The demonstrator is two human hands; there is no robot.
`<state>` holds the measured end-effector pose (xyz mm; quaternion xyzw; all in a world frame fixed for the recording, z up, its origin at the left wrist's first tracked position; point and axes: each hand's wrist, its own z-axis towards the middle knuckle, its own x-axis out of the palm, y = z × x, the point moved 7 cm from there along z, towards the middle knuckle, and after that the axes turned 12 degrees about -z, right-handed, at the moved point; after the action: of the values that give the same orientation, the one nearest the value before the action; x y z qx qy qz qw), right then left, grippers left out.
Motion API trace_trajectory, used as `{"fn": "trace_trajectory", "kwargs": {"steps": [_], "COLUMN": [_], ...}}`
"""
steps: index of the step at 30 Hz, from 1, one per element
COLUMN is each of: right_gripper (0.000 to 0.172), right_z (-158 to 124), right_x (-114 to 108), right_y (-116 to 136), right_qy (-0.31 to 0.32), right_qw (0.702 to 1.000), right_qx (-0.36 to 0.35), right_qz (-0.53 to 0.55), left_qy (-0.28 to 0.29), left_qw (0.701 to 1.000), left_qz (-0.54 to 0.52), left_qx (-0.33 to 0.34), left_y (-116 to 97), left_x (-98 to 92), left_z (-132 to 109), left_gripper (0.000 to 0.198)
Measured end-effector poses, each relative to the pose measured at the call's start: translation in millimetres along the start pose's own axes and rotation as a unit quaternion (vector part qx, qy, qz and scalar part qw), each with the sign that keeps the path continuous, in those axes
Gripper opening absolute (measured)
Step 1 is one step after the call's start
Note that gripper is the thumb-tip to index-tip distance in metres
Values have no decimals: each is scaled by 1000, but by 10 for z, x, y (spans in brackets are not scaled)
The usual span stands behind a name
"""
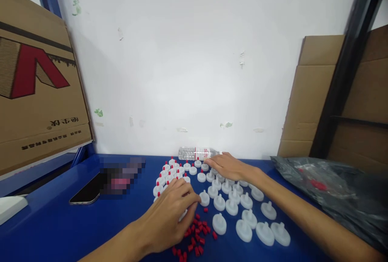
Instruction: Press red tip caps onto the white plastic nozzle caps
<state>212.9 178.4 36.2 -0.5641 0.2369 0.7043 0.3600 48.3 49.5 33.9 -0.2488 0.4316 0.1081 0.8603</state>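
Near the middle of the blue table, my left hand (pixel 174 209) is curled with thumb and forefinger together. Whatever they pinch, if anything, is hidden. A white round cap with a nozzle (pixel 204 198) stands beside those fingertips, and part of another shows under the palm. Loose small red tips (pixel 198 229) lie scattered below. Further back, my right hand (pixel 228 167) stretches its fingers low over white caps, forefinger by a white cap (pixel 205 167). To the left stand several red-tipped white caps (pixel 162 173); bare-nozzled ones (pixel 232 207) spread to the right.
A clear plastic bottle (pixel 188 153) lies along the wall. On the left are a dark phone (pixel 87 189) and a big carton (pixel 39 76). A grey plastic bag (pixel 330 189) covers the right side, with folded cardboard (pixel 312 96) upright behind it.
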Motion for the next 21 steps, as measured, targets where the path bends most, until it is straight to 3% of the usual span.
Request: {"fn": "trace_trajectory", "kwargs": {"steps": [3,7,13,17,21], "right_gripper": [31,45,23,14,17], "right_z": [64,98,48,-76,-220], "right_x": [79,43,-485,-807,-864], "right_y": [62,164,234,618,1136], "right_qy": [3,-30,-144,-147,-110], "right_qw": [1000,999,989,986,979], "right_qx": [-9,-27,-12,-78,-172], "right_qz": [-9,-7,4,18,5], "left_qy": [-22,-53,-143,-192,-218], "left_qw": [1000,998,989,977,971], "left_qz": [5,17,41,59,59], "left_qx": [9,8,-25,-76,-79], "left_y": [6,29,139,235,272], "left_x": [-57,-105,-261,-397,-464], "left_z": [3,-4,-15,-24,-39], "left_gripper": [25,24,26,24,22]}}
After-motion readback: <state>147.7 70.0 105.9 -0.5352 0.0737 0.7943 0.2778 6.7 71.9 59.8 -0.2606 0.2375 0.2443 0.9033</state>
